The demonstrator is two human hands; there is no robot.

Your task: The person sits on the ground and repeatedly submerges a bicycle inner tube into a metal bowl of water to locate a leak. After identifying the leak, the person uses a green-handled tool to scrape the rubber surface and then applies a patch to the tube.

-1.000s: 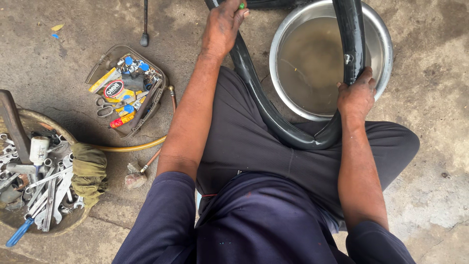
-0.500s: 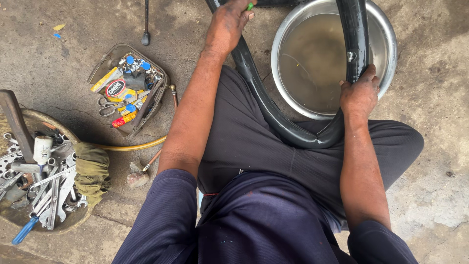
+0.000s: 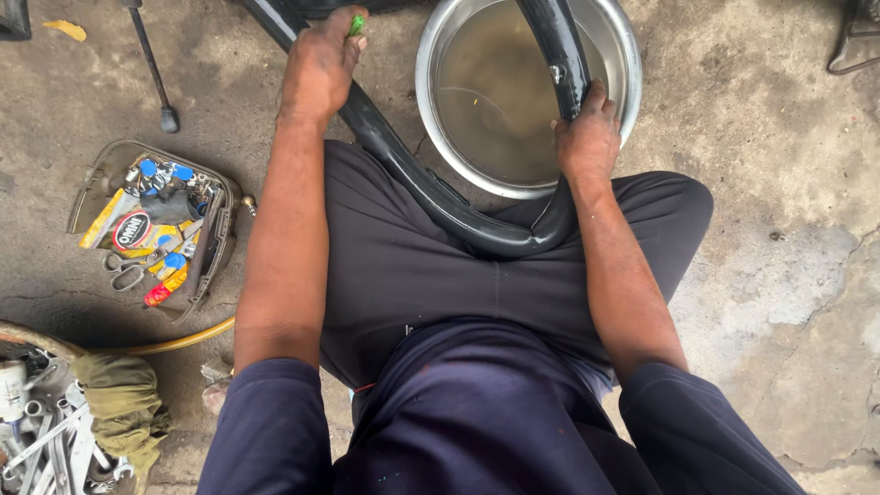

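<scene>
- Black rubber inner tube (image 3: pixel 431 197) runs in a loop across the person's lap, w/ one stretch passing over the steel basin (image 3: pixel 623 69) of murky water.
- Left hand (image 3: pixel 321 64) is closed round the tube's far-left run; something small & green pokes out just past the fingertips, can't tell what it is.
- Right hand (image 3: pixel 587 137) is wrapped round the tube at the basin's near rim, thumb on the inner side, fingers over the top; grip looks firm, holding the tube.
- Beyond the right grip the tube arcs up over the water; betw. the two grips it sags onto the thighs.
- Judgement: the tube's being fed thru the water section by section. To do that well, the stretch just ahead of the right grip should go fully under, not skim the surface.
- Both grips should stay snug but not crush the rubber, else air shifts away from the wetted part.
- Judgement: short feeds from left grip to right grip, so no length gets skipped.
- Water is cloudy, so a slow pass & a steady surface would help anything show.
- Well left of the left forearm: an open tray (image 3: pixel 211 247) of small parts & scissors; nearer the body, a can of spanners (image 3: pixel 46 440) and an olive rag (image 3: pixel 119 403).
</scene>
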